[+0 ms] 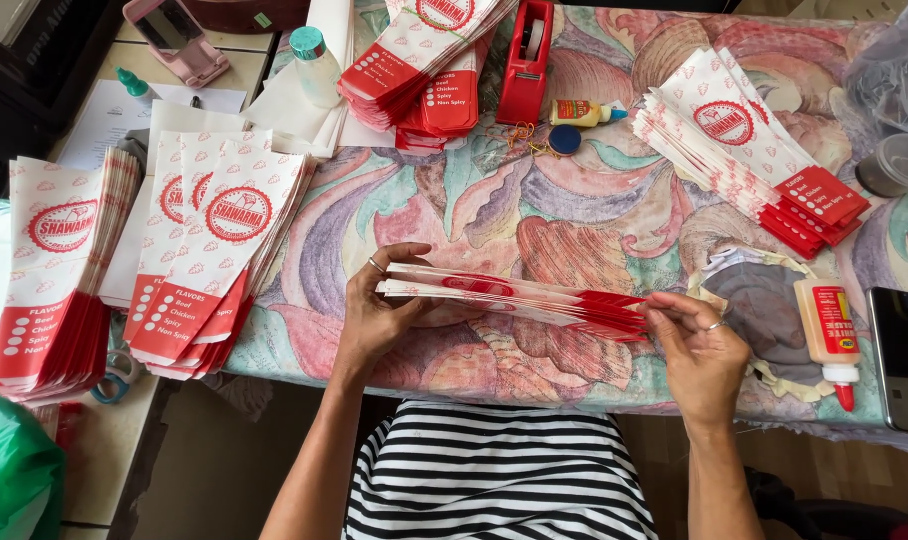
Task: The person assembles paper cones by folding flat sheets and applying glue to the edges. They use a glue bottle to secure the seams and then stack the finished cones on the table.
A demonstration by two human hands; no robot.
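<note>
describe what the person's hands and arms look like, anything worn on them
Both arms are bare, with no sleeves in view. The left hand wears a thin silver-coloured ring, and the right hand wears a similar thin ring. No watch, bracelet or gloves show. The top is black-and-white striped.

Red-and-white paper bags [519,297], swirly pastel tablecloth [534,215], black-and-white striped shirt [494,470].

One camera only, worn on the head; it looks steeply down from close above onto the bench [594,210]; the person's own lap is at the lower edge.
</note>
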